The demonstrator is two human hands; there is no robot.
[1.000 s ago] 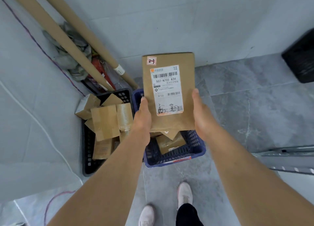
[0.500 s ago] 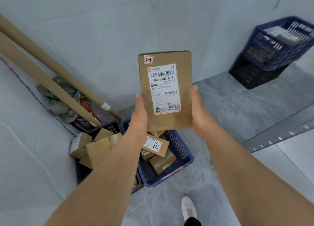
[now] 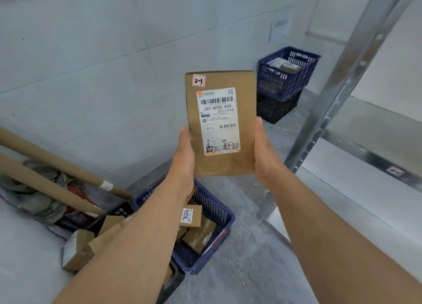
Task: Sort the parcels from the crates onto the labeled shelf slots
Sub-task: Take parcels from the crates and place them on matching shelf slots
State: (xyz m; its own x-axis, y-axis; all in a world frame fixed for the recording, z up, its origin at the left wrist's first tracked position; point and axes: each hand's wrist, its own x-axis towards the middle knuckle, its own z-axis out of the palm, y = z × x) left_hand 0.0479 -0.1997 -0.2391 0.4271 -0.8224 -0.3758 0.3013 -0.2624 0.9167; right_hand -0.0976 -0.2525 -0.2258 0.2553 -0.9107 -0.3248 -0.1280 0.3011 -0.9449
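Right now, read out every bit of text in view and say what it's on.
"2-3": handwritten sticker on the parcel's top corner.
"507-N705 A34": shipping label on that parcel.
"N705": lower on the same label.
"7022": handwritten tag on a small box in the blue crate.
Unreadable: the label's fine print, the wall sheet, the shelf sticker.
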